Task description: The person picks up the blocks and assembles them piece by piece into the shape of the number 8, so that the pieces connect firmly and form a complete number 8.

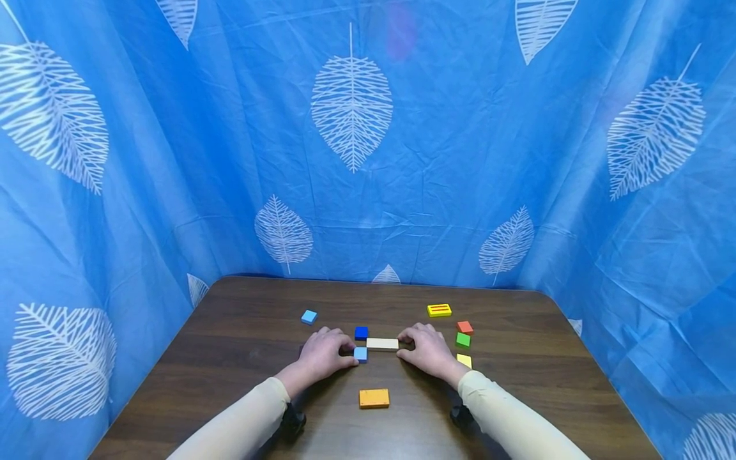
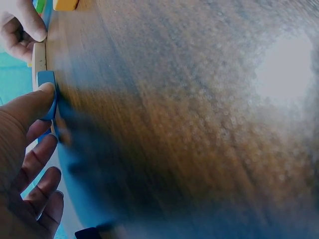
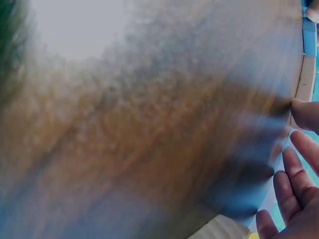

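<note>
Mid-table, my left hand (image 1: 324, 351) pinches a light blue block (image 1: 360, 355) between thumb and forefinger. In the left wrist view the thumb presses the near face of this light blue block (image 2: 46, 79), while the other fingers are partly curled. A dark blue block (image 1: 361, 333) lies just behind it. To the right is a long cream block (image 1: 382, 344), its left end close to both blue blocks. My right hand (image 1: 428, 350) grips the cream block's right end with thumb and fingertips. The right wrist view shows the thumb against the cream block (image 3: 305, 79).
An orange block (image 1: 374, 398) lies nearer the front, between the forearms. Another light blue block (image 1: 308, 317) sits at the back left. On the right are a yellow block with red stripes (image 1: 439, 310), a red block (image 1: 464, 328), a green block (image 1: 462, 340) and a pale yellow block (image 1: 464, 361).
</note>
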A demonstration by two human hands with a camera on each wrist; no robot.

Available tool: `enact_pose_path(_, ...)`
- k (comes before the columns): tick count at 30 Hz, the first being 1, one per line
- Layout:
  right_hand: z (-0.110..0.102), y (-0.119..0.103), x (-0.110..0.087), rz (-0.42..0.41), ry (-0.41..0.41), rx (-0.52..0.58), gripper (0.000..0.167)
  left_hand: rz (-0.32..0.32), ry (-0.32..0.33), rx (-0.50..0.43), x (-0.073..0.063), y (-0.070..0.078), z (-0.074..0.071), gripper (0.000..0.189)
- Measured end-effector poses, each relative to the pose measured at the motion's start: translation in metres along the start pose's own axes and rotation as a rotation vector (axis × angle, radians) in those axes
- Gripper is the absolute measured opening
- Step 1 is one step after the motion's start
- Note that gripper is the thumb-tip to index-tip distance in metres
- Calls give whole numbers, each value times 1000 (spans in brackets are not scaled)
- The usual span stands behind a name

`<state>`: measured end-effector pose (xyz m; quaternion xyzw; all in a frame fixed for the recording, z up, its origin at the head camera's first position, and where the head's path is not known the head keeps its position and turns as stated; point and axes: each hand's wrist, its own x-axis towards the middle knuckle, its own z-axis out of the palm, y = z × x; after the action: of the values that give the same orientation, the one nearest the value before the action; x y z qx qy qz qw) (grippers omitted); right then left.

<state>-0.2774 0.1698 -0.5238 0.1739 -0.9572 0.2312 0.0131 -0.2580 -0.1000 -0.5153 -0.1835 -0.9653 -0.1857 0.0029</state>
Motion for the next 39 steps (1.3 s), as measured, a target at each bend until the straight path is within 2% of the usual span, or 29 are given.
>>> enact_pose_path(8,-8,1,0,3,-63,61,27,4,8,-1,0,0,0,28)
enact_pose_path(14,-16,4,-1,-21,-61,107,30,3,9,-6,-1,0,0,28)
enact_pose_path(24,-34,9,-3,61,-36,177,38,3,18,-5,-1,0,0,28)
enact_pose_path(33,-49,23,-9,78,15,184,42,-1,1,-6,-1,0,-1,28)
enact_pose_path(39,-62,39,-14,24,117,121,42,22,-2,-3,-2,0,-3,28)
